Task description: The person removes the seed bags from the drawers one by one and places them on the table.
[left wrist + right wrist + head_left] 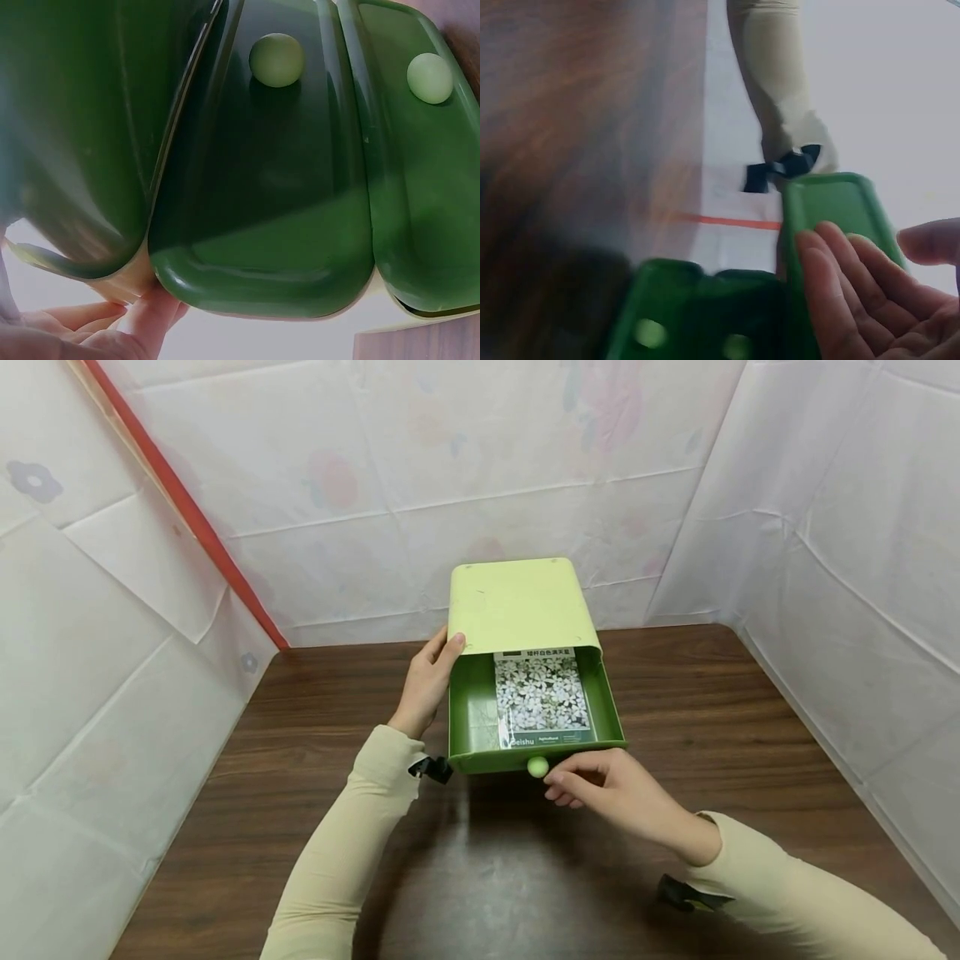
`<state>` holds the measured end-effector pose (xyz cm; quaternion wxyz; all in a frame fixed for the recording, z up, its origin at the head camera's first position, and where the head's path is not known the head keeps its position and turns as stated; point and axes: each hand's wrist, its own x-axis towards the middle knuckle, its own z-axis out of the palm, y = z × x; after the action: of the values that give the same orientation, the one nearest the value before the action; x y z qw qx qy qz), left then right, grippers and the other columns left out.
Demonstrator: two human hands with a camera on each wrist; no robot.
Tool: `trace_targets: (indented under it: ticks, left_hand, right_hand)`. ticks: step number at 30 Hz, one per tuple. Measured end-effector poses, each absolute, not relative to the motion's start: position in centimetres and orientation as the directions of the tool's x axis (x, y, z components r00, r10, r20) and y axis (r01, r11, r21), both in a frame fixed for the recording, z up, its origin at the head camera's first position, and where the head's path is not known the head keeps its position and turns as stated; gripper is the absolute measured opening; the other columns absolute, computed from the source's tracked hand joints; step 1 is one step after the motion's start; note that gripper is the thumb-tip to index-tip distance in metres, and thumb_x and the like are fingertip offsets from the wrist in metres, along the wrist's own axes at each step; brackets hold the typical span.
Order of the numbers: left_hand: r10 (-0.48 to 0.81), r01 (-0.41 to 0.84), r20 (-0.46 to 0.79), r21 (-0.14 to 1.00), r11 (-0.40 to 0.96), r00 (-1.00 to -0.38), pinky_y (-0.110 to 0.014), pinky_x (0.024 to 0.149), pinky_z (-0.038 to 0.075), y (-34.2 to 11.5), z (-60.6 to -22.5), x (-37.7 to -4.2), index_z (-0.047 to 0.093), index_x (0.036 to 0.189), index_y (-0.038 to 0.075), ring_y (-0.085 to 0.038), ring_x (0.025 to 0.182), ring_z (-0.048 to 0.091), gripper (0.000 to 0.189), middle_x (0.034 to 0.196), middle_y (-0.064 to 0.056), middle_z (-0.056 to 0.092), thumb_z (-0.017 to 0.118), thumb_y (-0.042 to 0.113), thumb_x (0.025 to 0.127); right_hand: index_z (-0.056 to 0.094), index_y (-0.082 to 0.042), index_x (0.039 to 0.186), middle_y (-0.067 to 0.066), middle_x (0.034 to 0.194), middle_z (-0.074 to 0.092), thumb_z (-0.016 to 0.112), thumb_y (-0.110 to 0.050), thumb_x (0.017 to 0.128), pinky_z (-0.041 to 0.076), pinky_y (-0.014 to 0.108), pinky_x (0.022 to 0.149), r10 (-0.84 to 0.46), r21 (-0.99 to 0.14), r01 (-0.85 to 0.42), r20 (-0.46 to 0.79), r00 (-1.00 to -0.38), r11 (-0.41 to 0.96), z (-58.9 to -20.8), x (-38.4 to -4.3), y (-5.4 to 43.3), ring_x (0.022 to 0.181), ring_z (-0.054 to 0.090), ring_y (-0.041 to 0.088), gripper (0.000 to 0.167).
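Observation:
A small drawer cabinet (521, 602) with a pale yellow-green casing stands on the table. Its dark green top drawer (474, 714) is pulled out toward me. Inside lies a packet (543, 697) printed with white flowers, its far end under the casing. My left hand (426, 685) rests against the cabinet's left side, thumb at the casing's front corner. Beside the drawer's light green round knob (537, 767) is my right hand (611, 789). In the right wrist view its thumb stands apart from the loosely bent fingers (885, 274), and that view is blurred.
Two lower drawers (262, 187) with round knobs are closed below the pulled-out one. The cabinet stands near the back of a dark wooden table (300, 827). White patterned sheeting (420, 460) encloses the back and sides, with a red strip (187, 510) at left.

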<state>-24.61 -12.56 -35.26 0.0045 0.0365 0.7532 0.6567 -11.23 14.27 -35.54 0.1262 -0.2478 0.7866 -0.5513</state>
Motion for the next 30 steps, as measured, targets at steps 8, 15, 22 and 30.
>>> trace_targets:
  ticks: [8, 15, 22, 30]
  left_hand:
    - [0.065, 0.03, 0.02, 0.988, 0.153, -0.998, -0.04, 0.109, 0.044, -12.1, -33.3, -23.0, 0.026, 0.156, 0.017, -0.024, 0.141, 0.04, 0.064, 0.16, -0.006, 0.031, 0.047, 0.043, 0.103]
    - [0.069, 0.032, 0.021, 0.986, 0.164, -0.997, -0.041, 0.111, 0.042, -11.9, -32.5, -22.1, 0.024, 0.157, 0.015, -0.024, 0.144, 0.036, 0.065, 0.161, -0.006, 0.028, 0.046, 0.043, 0.103]
    - [0.074, 0.033, 0.022, 0.988, 0.153, -0.997, -0.041, 0.111, 0.041, -12.0, -32.6, -22.2, 0.024, 0.157, 0.016, -0.025, 0.144, 0.036, 0.065, 0.161, -0.006, 0.028, 0.047, 0.044, 0.102]
    - [0.066, 0.03, 0.02, 0.987, 0.156, -0.998, -0.04, 0.112, 0.041, -11.9, -32.6, -22.3, 0.025, 0.157, 0.017, -0.024, 0.144, 0.036, 0.065, 0.161, -0.005, 0.029, 0.047, 0.046, 0.102]
  right_hand:
    - [0.074, -0.005, 0.102, 0.007, 0.092, 0.075, 0.059, -0.003, 0.097, 0.06, 0.029, 0.071, -0.527, -0.828, -0.512, 0.337, -0.78, 0.228, -31.4, -11.3, 15.7, 0.082, 0.071, 0.012, 0.015]
    - [0.075, -0.016, 0.107, -0.004, 0.101, 0.074, 0.064, -0.004, 0.094, 0.054, 0.02, 0.069, -0.469, -0.639, -0.671, 0.494, -0.732, 0.376, -29.2, -13.6, 15.8, 0.085, 0.065, 0.004, 0.02]
    - [0.07, -0.021, 0.118, -0.003, 0.116, 0.07, 0.062, -0.025, 0.099, 0.049, 0.028, 0.069, -0.494, -0.605, -0.592, 0.345, -0.798, 0.532, -29.1, -16.0, 15.4, 0.09, 0.061, 0.009, 0.022]
    - [0.056, -0.009, 0.137, 0.009, 0.137, 0.058, 0.06, -0.034, 0.099, 0.048, 0.05, 0.099, -0.546, -0.456, -0.565, 0.188, -0.816, 0.687, -30.4, -18.5, 14.4, 0.123, 0.057, 0.028, 0.046]
